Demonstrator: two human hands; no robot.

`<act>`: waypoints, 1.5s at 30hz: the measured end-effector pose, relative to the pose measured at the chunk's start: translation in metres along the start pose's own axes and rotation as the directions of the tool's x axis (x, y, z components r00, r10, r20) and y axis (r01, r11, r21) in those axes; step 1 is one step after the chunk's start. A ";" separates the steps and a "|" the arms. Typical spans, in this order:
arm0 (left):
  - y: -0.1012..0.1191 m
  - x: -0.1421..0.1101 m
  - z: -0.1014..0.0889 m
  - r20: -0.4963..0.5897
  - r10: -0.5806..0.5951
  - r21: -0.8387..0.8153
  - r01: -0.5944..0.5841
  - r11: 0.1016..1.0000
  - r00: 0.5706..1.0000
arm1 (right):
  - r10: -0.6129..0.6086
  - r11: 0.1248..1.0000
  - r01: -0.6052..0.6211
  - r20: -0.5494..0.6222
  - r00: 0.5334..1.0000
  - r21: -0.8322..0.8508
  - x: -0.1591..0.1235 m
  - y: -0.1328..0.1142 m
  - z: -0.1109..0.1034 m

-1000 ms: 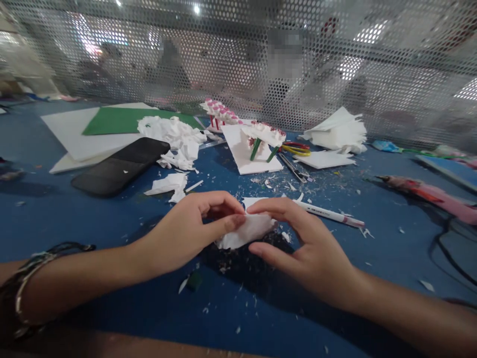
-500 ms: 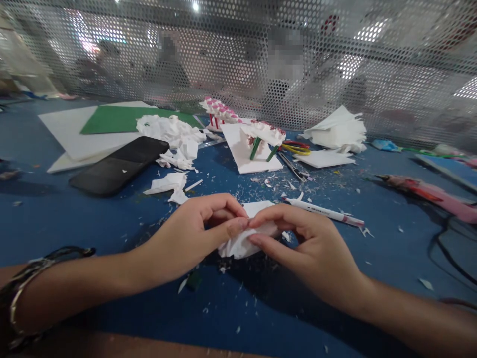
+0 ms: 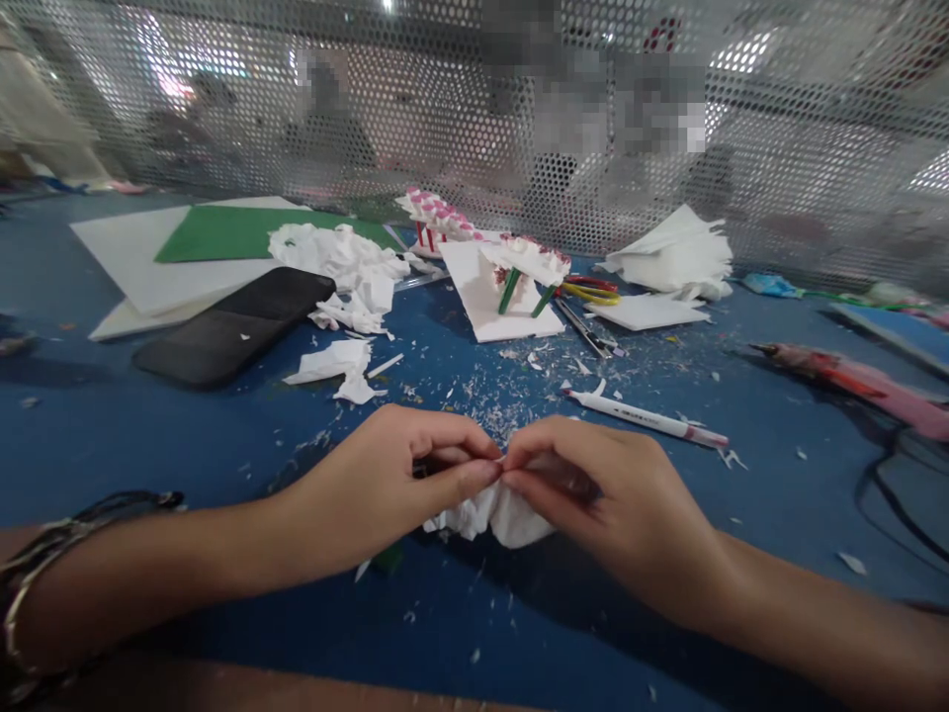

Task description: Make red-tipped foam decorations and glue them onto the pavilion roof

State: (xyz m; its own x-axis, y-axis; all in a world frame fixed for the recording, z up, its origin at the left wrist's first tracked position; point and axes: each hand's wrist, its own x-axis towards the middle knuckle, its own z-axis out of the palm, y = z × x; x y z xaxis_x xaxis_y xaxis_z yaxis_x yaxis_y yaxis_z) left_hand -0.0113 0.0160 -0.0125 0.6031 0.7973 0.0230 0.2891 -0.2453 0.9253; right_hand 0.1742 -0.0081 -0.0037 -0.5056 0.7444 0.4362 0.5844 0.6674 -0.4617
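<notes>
A crumpled piece of white tissue paper [image 3: 521, 519] hangs between my two hands just above the blue table. My left hand [image 3: 404, 480] pinches its upper edge between thumb and forefinger. With fingertips almost touching the left ones, my right hand [image 3: 619, 504] pinches the same edge. The fingers hide part of the paper. Beyond the right hand lies a white marker [image 3: 645, 419] with a reddish end. Torn tissue scraps [image 3: 341, 368] lie past the left hand.
Two small paper models stand at the back, one on green legs [image 3: 526, 267], one pink-topped [image 3: 441, 220]. A black case-like object [image 3: 237, 331], green sheet [image 3: 229, 234], tissue stack [image 3: 671, 257], tweezers-like tool [image 3: 585, 329] and pink corded tool [image 3: 852, 386] surround the work. A perforated metal screen [image 3: 445, 119] rises behind.
Both hands have drawn the tissue paper slightly toward me. Their fingertips now pinch its upper edge close together, and the paper hangs in folds below them.
</notes>
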 end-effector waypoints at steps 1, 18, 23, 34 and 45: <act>0.001 0.000 0.000 -0.004 0.022 0.008 -0.022 1.000 1.000 | 0.013 1.000 -0.013 -0.001 1.000 0.012 0.000 0.000 0.000; 0.003 0.000 -0.005 -0.028 0.195 0.097 -0.191 0.977 0.980 | 0.186 0.933 -0.203 0.083 0.979 0.296 0.004 0.000 -0.011; 0.002 -0.002 -0.006 -0.022 0.262 0.211 -0.252 0.944 0.965 | 0.230 0.913 -0.249 0.098 0.968 0.324 0.004 0.000 -0.012; 0.001 0.000 -0.005 0.042 0.302 0.251 -0.303 0.919 0.952 | 0.166 0.932 -0.187 0.095 0.982 0.311 0.002 -0.001 -0.007; 0.003 0.001 -0.007 0.031 0.205 0.156 -0.207 0.966 0.978 | 0.344 0.752 -0.391 0.189 0.919 0.530 0.003 -0.005 -0.003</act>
State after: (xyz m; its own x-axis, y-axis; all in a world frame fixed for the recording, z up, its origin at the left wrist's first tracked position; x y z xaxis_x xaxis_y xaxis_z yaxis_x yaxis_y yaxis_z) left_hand -0.0150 0.0203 -0.0074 0.6722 0.7128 0.2002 0.2702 -0.4879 0.8300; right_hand 0.1717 -0.0095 0.0022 -0.3838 0.9184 0.0957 0.3009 0.2224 -0.9274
